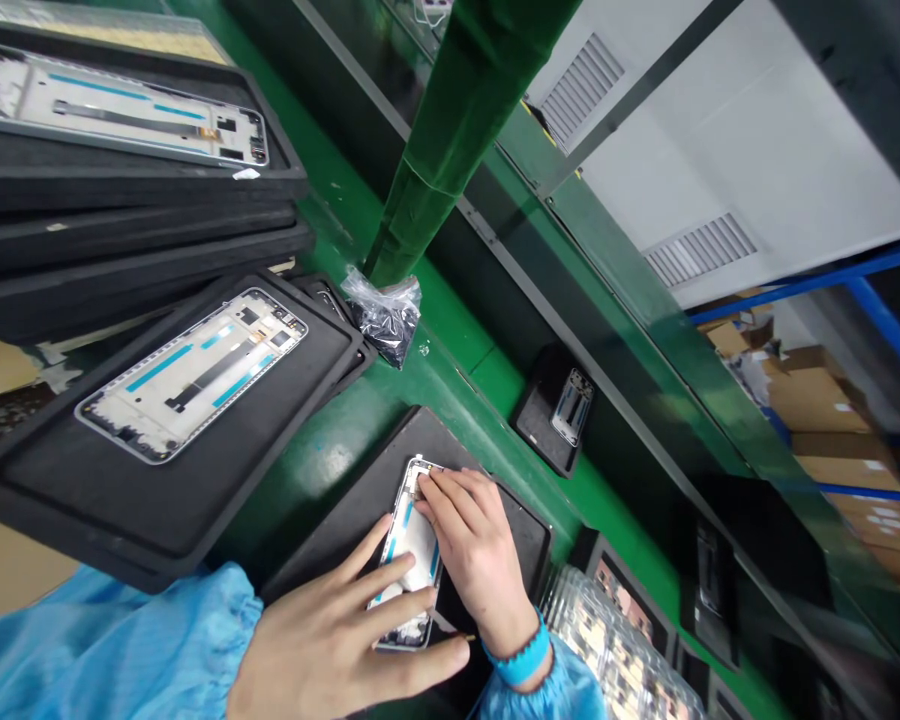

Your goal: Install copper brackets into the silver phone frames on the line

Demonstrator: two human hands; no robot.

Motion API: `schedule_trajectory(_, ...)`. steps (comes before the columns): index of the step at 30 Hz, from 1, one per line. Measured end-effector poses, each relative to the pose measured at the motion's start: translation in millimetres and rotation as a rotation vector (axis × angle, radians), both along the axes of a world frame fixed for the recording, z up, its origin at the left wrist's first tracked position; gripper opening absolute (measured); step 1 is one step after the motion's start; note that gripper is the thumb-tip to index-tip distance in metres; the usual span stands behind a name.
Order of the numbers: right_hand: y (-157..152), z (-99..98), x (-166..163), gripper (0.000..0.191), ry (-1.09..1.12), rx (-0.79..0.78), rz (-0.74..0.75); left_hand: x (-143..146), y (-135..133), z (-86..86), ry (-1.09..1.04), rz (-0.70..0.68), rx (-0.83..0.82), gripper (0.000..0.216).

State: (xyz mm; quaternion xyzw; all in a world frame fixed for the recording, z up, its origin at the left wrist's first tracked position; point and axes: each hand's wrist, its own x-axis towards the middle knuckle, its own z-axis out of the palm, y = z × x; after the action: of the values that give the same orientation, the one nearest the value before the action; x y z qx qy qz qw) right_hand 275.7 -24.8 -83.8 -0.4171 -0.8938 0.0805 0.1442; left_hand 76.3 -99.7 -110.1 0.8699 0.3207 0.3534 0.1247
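Observation:
A phone frame (422, 540) with blue strips and a pale inner face lies on a black tray (352, 500) in front of me. My left hand (345, 625) is open, its spread fingers resting across the frame's lower half. Over the frame's upper end, my right hand (472, 540) has its fingertips pressed together against the inner face. Whatever small part may be under those fingertips is hidden. To the left, another phone frame (195, 375), with a dark ribbon cable along its middle, sits on a second black tray (270, 480).
Stacked black trays (142, 190) rise at the upper left, topped by a phone frame (120, 105). A clear bag of dark pieces (386, 315) lies by a green post (450, 130). Clear plastic trays (615, 640) stand right of my right hand. Farther off is a tray with a frame (555, 405).

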Motion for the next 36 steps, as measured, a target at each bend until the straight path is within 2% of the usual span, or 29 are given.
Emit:
schedule_trajectory(7, -1.5, 0.7, -3.9, 0.025, -0.021, 0.011, -0.027, -0.9, -0.3, 0.9, 0.008, -0.008, 0.005, 0.055)
schedule_trajectory(18, -3.3, -8.9, -3.1, 0.031, 0.12, -0.056, -0.111, -4.0, 2.3, 3.7, 0.037, -0.042, 0.015, 0.051)
schedule_trajectory(36, -5.2, 1.7, -13.2, 0.034, -0.166, -0.042, -0.055, -4.1, 3.1, 1.5, 0.009, -0.064, -0.025, 0.054)
